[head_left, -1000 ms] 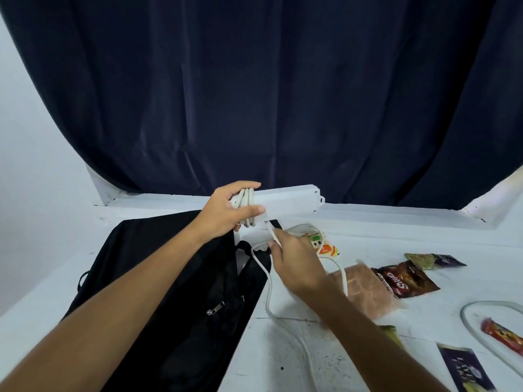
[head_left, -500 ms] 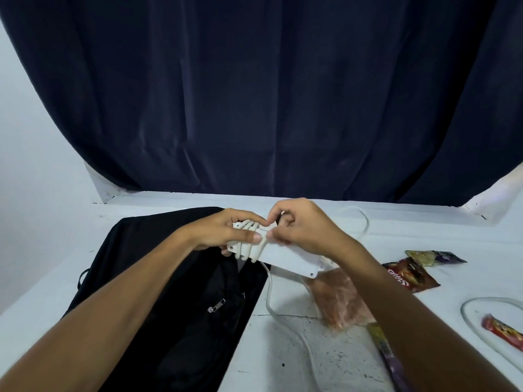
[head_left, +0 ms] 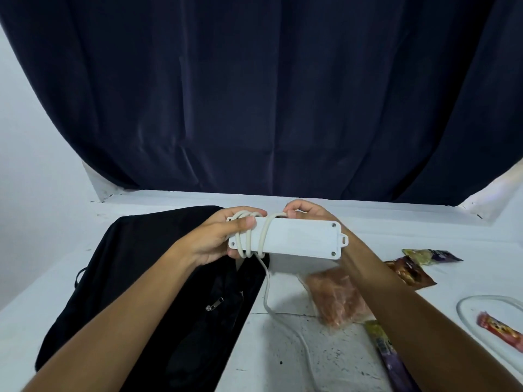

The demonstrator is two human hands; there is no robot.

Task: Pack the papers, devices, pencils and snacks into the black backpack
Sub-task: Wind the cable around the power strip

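The power strip (head_left: pixel 297 239) is now turned back-side up, above the backpack (head_left: pixel 147 292) edge — another loop of cord (head_left: pixel 249 236) lies around it than before. Left hand (head_left: pixel 218 239) grips the wrapped end; right hand (head_left: pixel 308 213) pinches the cord behind — snacks (head_left: pixel 339 301) remain on the bench (head_left: pixel 283 349).

black backpack (head_left: pixel 158 292), white power strip (head_left: pixel 300 239), navy curtain (head_left: pixel 268 94)

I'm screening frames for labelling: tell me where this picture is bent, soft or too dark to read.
Head view: wide-angle bending curves the table edge and the curtain; the black backpack is so dark that only its zipper pull reads; the snack packets look soft; the power strip is bright, nearly washed out.
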